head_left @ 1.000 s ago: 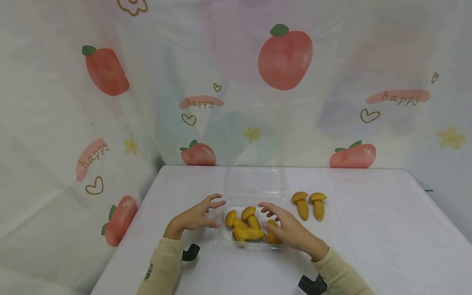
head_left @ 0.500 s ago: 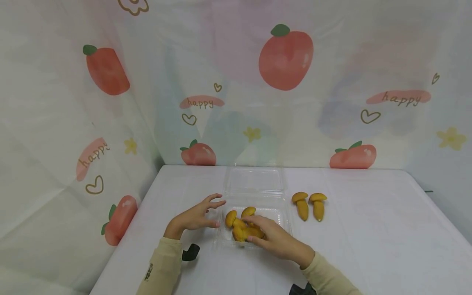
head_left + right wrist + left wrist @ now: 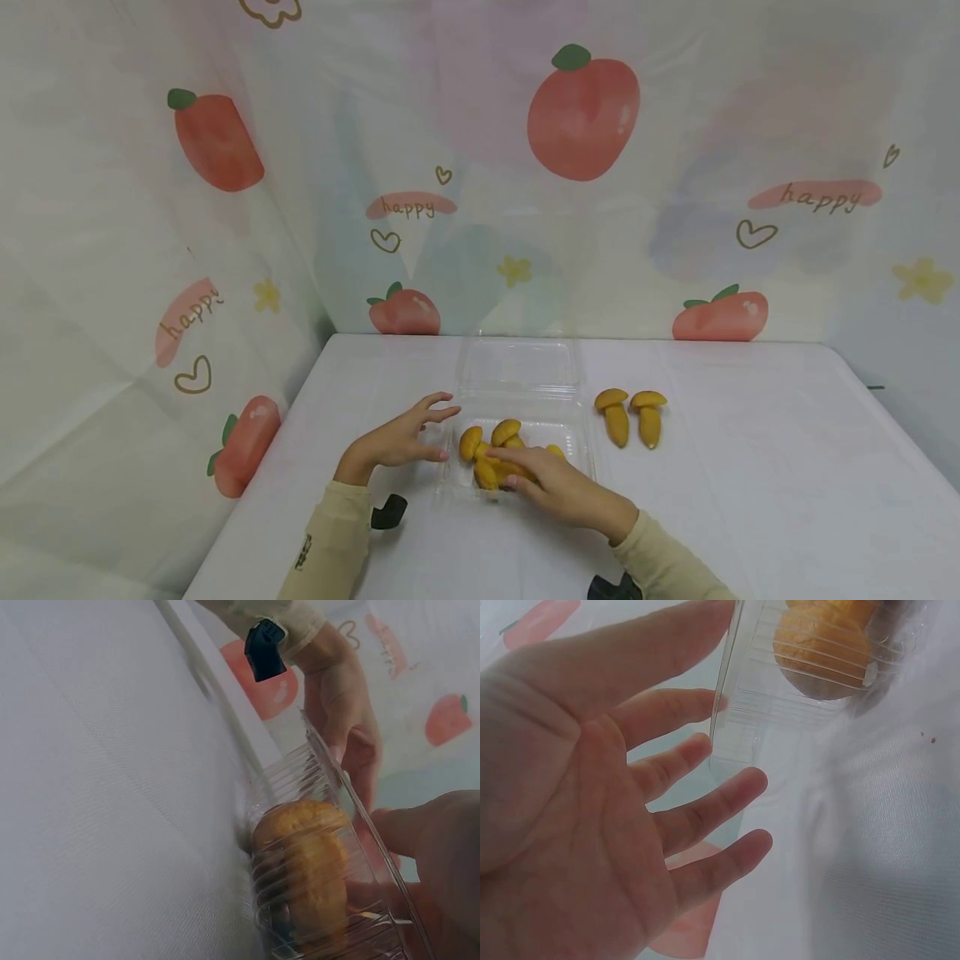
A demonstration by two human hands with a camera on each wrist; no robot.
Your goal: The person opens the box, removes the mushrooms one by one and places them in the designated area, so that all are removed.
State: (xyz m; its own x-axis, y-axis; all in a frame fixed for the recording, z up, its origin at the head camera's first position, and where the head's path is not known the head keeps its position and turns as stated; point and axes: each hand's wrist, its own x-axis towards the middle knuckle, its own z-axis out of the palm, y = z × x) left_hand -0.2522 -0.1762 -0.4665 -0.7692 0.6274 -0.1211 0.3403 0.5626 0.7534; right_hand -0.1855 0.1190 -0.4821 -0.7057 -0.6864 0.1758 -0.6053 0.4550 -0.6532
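Mushrooms point(image 3: 471, 443) lie right of our left hand point(image 3: 395, 440), its fingers point(image 3: 716, 810) spread beside the box point(image 3: 543, 433) holding them; our right hand point(image 3: 562, 487) reaches over the front one point(image 3: 486, 476), whether pinching we cannot tell; two more point(image 3: 617, 422) lie farther right on the table point(image 3: 757, 467).

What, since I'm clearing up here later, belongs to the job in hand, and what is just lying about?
Job in hand:
clear box, lid open
mushrooms inside, with the right hand over them
left hand, beside the box

Lying about or setting:
two mushrooms right of the box, untouched, though perhaps part of the job
white table
printed backdrop
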